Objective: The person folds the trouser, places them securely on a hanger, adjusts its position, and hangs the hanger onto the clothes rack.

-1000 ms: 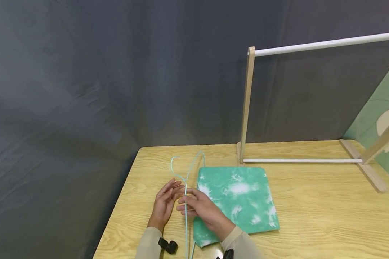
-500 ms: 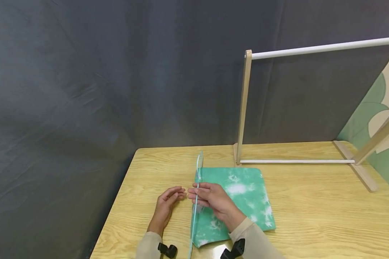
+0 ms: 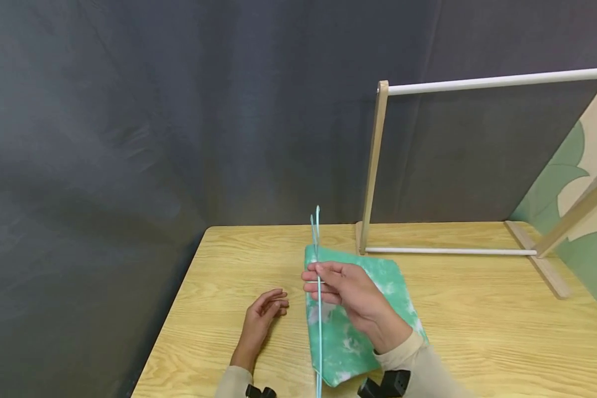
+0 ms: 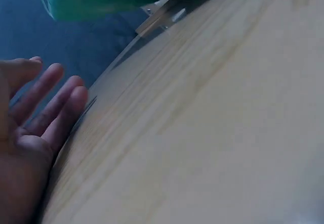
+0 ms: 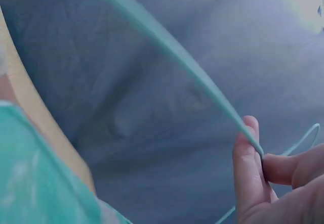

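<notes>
My right hand (image 3: 363,298) pinches a thin mint-green clothes hanger (image 3: 320,331) between thumb and fingers, and the hanger stands almost edge-on in the head view. A green-and-white tie-dyed folded cloth (image 3: 350,345) lies against its right side, partly behind my right hand; in the left wrist view the cloth (image 4: 96,1) shows raised over the tabletop. How the cloth sits on the hanger's bar is hidden. To the left, my left hand (image 3: 258,326) stays low over the table, fingers loosely bent, holding nothing.
A rack with a wooden post (image 3: 375,166), a white top rail (image 3: 477,84) and a white lower rail (image 3: 448,251) stands at the back right of the wooden table (image 3: 477,337). A dark curtain (image 3: 204,110) hangs behind the table.
My right hand has turned the hanger edge-on and moved it right and up, away from my left hand. The cloth has shifted and tilted with it. My left hand has let the hanger go.
</notes>
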A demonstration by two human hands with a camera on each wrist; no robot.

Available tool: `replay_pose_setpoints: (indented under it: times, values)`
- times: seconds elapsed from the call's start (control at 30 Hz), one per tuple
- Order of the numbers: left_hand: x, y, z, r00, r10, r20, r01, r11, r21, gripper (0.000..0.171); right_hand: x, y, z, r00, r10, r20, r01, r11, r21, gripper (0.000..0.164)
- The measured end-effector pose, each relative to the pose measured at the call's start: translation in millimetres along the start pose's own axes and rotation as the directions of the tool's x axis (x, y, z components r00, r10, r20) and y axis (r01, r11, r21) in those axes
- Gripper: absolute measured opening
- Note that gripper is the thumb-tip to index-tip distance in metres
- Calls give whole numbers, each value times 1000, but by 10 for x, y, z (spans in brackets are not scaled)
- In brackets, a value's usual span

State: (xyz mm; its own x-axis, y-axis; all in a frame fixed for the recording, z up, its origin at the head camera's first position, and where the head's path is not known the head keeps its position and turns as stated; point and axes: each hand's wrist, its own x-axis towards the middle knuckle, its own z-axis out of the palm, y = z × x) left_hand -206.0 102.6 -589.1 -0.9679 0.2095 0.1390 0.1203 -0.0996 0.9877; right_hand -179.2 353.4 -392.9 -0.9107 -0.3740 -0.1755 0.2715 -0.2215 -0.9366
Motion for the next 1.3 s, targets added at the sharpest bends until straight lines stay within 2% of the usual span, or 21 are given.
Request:
replay_pose_setpoints:
  times: [0.1, 0.2, 0.27, 0.33, 0.4, 0.47, 0.5, 0.6, 0.67, 0.7, 0.77, 0.87, 0.97, 1.1, 1.17, 1.3]
  values:
    - [8, 39, 53, 994, -107, -7, 108, 992, 64, 42, -169, -197, -85, 1000, -5, 17, 6, 999, -53, 50]
    - [-2, 84, 100, 977, -206, 63, 197, 972, 127, 44, -336, -341, -205, 999, -29, 44, 35, 987, -154, 46]
    - [-10, 132, 122, 965, -235, 116, 211, 958, 193, 43, -441, -410, -295, 996, -56, 74, 72, 971, -229, 44]
    - [-21, 208, 128, 959, -241, 148, 192, 939, 286, 41, -527, -472, -381, 993, -67, 95, 91, 955, -284, 40]
    - [-27, 310, 127, 959, -240, 152, 164, 905, 392, 40, -602, -534, -470, 991, -75, 110, 107, 941, -322, 36]
    - [-31, 409, 123, 964, -225, 142, 123, 849, 514, 41, -673, -597, -558, 990, -85, 109, 118, 929, -350, 32]
    - [-35, 452, 124, 968, -220, 125, 110, 810, 576, 42, -711, -628, -602, 991, -90, 101, 121, 924, -363, 29]
    - [-62, 531, 137, 976, -212, 52, 107, 673, 732, 47, -834, -726, -743, 990, -123, 68, 140, 905, -402, 24]
    - [-89, 543, 155, 975, -222, 0, 134, 588, 798, 51, -910, -796, -850, 987, -155, 43, 158, 896, -415, 23]
    - [-101, 542, 164, 972, -233, -22, 151, 554, 818, 54, -945, -836, -903, 985, -167, 29, 163, 888, -430, 22]
    - [-124, 529, 180, 968, -245, -46, 169, 510, 843, 59, -1003, -917, -1013, 981, -194, 4, 174, 874, -454, 22]
    - [-135, 510, 197, 971, -233, -57, 164, 471, 866, 66, -1079, -1033, -1176, 974, -225, -14, 185, 833, -522, 23]
    - [-125, 500, 210, 973, -218, -71, 162, 439, 884, 71, -1152, -1138, -1326, 971, -240, -17, 181, 774, -607, 25]
    - [-117, 482, 231, 974, -213, -80, 166, 420, 892, 72, -1248, -1248, -1515, 970, -244, -13, 175, 731, -659, 26]
    - [-119, 472, 240, 974, -212, -74, 159, 420, 894, 72, -1280, -1293, -1582, 966, -258, -27, 177, 729, -661, 26]
    - [-105, 467, 246, 977, -206, -55, 138, 415, 899, 73, -1288, -1382, -1667, 960, -275, -60, 182, 767, -615, 25]
